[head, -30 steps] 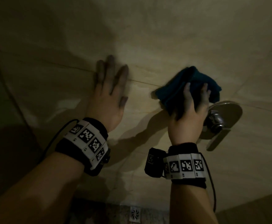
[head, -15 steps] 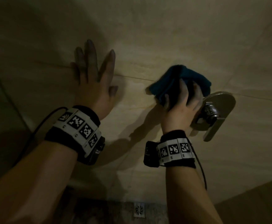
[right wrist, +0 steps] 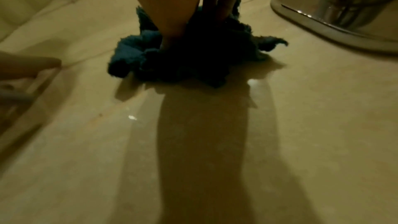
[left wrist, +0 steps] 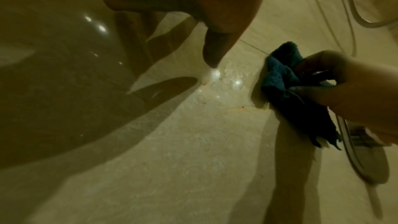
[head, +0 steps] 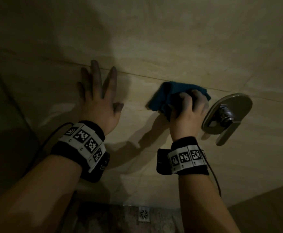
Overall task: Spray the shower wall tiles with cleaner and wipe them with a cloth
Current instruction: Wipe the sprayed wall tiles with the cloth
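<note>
Now wiping tile beside the valve.
Right hand (head: 186, 113) fingers curl into the bunched cloth (head: 164, 96), pressing it to the wall (head: 154, 31); left hand (head: 98, 101) spread flat. Soft, light; bunch it.

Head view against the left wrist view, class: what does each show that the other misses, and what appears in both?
Only the head view shows the floor drain, both wrist bands, and the left hand spread flat on the wall tiles. Only the left wrist view shows the shower hose and glistening wet droplets on the tile. Both show the right hand gripping the blue cloth beside the chrome shower control.
</note>
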`<action>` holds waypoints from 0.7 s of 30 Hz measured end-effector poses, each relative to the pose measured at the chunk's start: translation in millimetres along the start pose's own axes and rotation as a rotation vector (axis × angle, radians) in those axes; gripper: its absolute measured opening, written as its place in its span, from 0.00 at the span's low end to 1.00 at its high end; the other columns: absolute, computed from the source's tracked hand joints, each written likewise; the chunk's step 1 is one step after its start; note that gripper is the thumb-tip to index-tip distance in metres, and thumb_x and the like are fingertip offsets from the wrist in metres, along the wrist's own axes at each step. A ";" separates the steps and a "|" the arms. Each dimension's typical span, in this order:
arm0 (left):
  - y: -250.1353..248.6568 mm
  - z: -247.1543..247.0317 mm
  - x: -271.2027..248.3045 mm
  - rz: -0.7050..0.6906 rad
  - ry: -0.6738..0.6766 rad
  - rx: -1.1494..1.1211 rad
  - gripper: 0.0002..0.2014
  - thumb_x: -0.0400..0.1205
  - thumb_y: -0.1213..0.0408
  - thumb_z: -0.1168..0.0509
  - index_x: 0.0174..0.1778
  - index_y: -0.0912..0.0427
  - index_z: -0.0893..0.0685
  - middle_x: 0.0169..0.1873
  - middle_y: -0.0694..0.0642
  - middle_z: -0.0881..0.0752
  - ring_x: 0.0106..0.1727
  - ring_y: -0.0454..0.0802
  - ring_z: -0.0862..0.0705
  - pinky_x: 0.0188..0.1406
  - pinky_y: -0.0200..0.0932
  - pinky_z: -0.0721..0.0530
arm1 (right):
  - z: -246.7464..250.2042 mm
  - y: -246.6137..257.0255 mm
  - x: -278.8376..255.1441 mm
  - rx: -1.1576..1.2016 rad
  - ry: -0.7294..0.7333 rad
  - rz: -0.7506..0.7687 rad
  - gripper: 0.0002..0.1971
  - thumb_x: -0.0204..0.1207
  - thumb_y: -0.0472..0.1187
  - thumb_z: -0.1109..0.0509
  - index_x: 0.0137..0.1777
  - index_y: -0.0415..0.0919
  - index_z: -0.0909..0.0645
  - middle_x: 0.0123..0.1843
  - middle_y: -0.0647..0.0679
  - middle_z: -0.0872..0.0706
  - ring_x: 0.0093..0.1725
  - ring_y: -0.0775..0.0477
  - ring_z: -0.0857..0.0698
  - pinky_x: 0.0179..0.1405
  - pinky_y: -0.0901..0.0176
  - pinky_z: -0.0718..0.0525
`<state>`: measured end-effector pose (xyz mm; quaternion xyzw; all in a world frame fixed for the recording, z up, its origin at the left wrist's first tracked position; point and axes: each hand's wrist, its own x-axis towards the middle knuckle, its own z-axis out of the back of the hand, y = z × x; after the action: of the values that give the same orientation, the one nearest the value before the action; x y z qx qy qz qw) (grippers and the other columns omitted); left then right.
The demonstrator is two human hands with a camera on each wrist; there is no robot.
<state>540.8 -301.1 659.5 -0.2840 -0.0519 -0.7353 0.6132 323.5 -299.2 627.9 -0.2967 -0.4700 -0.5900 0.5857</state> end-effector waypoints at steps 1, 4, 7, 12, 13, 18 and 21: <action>-0.5 -0.9 -1.0 0.005 -0.006 -0.008 0.43 0.81 0.51 0.40 0.83 0.53 0.61 0.81 0.69 0.65 0.81 0.73 0.63 0.79 0.67 0.57 | -0.1 0.9 0.4 0.009 -0.006 -0.009 0.15 0.71 0.41 0.34 0.58 0.45 0.29 0.66 0.35 0.26 0.65 0.38 0.35 0.65 0.46 0.29; 2.2 -4.8 -5.4 0.017 -0.025 -0.010 0.44 0.80 0.52 0.37 0.83 0.55 0.59 0.81 0.72 0.61 0.81 0.75 0.61 0.79 0.69 0.56 | -1.1 3.5 -1.5 0.042 -0.026 -0.034 0.15 0.71 0.42 0.36 0.58 0.46 0.29 0.65 0.36 0.26 0.65 0.38 0.35 0.63 0.44 0.25; 9.8 -12.2 -12.0 0.069 0.014 0.020 0.45 0.79 0.50 0.37 0.83 0.53 0.61 0.81 0.71 0.61 0.82 0.73 0.60 0.80 0.69 0.55 | -5.0 3.8 -10.6 0.048 -0.026 0.011 0.13 0.71 0.42 0.34 0.55 0.46 0.30 0.64 0.42 0.33 0.65 0.38 0.36 0.60 0.37 0.20; 19.2 -20.4 -18.6 0.087 0.036 -0.050 0.46 0.80 0.53 0.37 0.83 0.54 0.64 0.81 0.67 0.66 0.82 0.69 0.64 0.80 0.66 0.57 | -19.8 6.3 -31.5 0.017 0.012 0.115 0.09 0.71 0.40 0.36 0.50 0.44 0.30 0.63 0.41 0.34 0.65 0.36 0.36 0.60 0.38 0.20; 21.2 -20.2 -18.7 0.092 0.029 -0.057 0.46 0.80 0.54 0.37 0.83 0.54 0.65 0.81 0.66 0.67 0.83 0.67 0.64 0.80 0.65 0.58 | -23.3 7.2 -37.2 0.017 0.023 0.144 0.09 0.71 0.39 0.37 0.50 0.44 0.31 0.64 0.42 0.34 0.65 0.36 0.35 0.60 0.39 0.20; 30.4 -23.6 -18.8 0.182 0.017 -0.079 0.48 0.80 0.57 0.35 0.82 0.57 0.68 0.81 0.62 0.70 0.83 0.63 0.66 0.82 0.60 0.60 | -38.1 8.9 -57.0 0.023 0.089 0.310 0.10 0.69 0.40 0.39 0.51 0.46 0.30 0.64 0.43 0.33 0.66 0.36 0.34 0.61 0.47 0.22; 36.2 -30.5 -20.4 0.180 -0.002 -0.097 0.48 0.80 0.58 0.35 0.82 0.57 0.67 0.81 0.61 0.70 0.83 0.62 0.66 0.82 0.59 0.59 | -40.5 10.5 -54.5 0.003 0.081 0.353 0.09 0.69 0.41 0.41 0.50 0.46 0.31 0.64 0.43 0.33 0.65 0.37 0.34 0.62 0.48 0.28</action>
<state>565.5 -305.1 614.4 -0.3174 0.0090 -0.6785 0.6624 349.4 -311.9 565.4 -0.3496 -0.3873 -0.4888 0.6992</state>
